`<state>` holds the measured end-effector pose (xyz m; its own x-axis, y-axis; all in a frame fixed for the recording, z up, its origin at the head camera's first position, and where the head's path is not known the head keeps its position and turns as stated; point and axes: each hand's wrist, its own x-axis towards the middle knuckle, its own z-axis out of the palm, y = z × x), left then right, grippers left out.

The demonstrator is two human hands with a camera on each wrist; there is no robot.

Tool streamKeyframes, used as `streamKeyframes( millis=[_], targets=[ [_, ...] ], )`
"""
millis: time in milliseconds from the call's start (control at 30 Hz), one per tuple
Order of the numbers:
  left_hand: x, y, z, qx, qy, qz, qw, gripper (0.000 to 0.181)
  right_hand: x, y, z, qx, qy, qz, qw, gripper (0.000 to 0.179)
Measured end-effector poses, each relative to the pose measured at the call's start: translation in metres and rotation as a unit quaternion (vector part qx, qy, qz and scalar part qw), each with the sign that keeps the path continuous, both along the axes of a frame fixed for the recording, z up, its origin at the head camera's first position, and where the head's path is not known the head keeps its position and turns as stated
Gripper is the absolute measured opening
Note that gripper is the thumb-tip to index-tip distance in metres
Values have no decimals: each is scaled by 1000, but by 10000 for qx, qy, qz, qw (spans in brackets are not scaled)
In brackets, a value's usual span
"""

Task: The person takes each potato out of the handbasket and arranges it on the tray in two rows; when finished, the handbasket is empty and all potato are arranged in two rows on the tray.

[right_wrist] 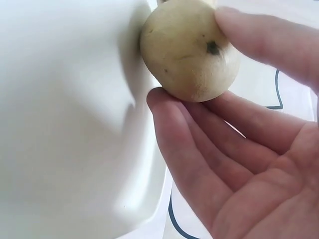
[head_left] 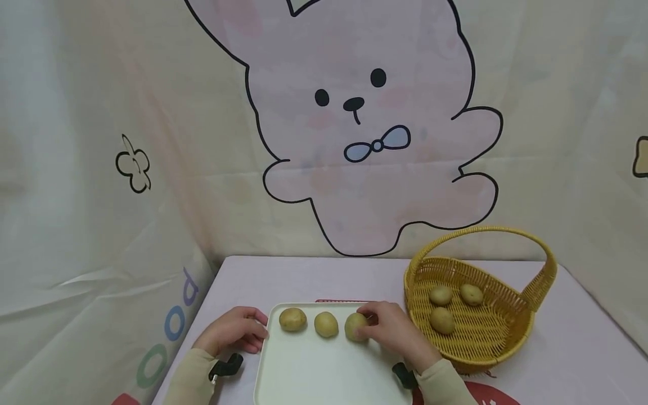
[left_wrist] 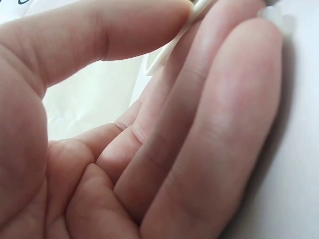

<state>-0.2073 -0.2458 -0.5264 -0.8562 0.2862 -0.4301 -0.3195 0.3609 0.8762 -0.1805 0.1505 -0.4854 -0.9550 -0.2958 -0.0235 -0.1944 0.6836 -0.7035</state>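
Observation:
A white tray (head_left: 324, 368) lies on the table with a row of potatoes along its far side. The leftmost potato (head_left: 292, 319) is oval, and a rounder potato (head_left: 326, 324) sits in the middle. At the right end of the row, my right hand (head_left: 392, 332) grips a third potato (right_wrist: 189, 50) between thumb and fingers; a dark spot shows on its skin. My left hand (head_left: 237, 331) holds the tray's left rim near the far corner. In the left wrist view, the thumb tip lies on the rim and the fingers (left_wrist: 219, 119) reach along its outer side.
A yellow woven basket (head_left: 523, 332) with a tall handle stands right of the tray, close beside my right hand. Inside it lie three potatoes, one of them a potato (head_left: 442, 320) near its left wall. A cartoon-printed curtain (head_left: 364, 197) hangs behind the table.

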Motion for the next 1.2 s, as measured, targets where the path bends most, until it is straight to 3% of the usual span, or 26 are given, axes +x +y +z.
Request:
streamKeyframes(
  millis=[367, 800, 1000, 1200],
  targets=[
    [-4, 3, 2, -109, 14, -52, 9999, 34, 1, -1, 1, -95, -49, -337, 9994, 50],
    [-3, 1, 0, -144, 2, -19, 9999, 37, 1, -2, -1, 50, -19, -327, 9995, 41],
    [-4, -3, -1, -93, 27, -66, 9999, 30, 5, -3, 7, 67, -55, -412, 9991, 47],
    [-6, -4, -4, 91, -77, -191, 9997, 24, 11, -2, 16, 254, 172, -397, 9987, 40]
  ],
)
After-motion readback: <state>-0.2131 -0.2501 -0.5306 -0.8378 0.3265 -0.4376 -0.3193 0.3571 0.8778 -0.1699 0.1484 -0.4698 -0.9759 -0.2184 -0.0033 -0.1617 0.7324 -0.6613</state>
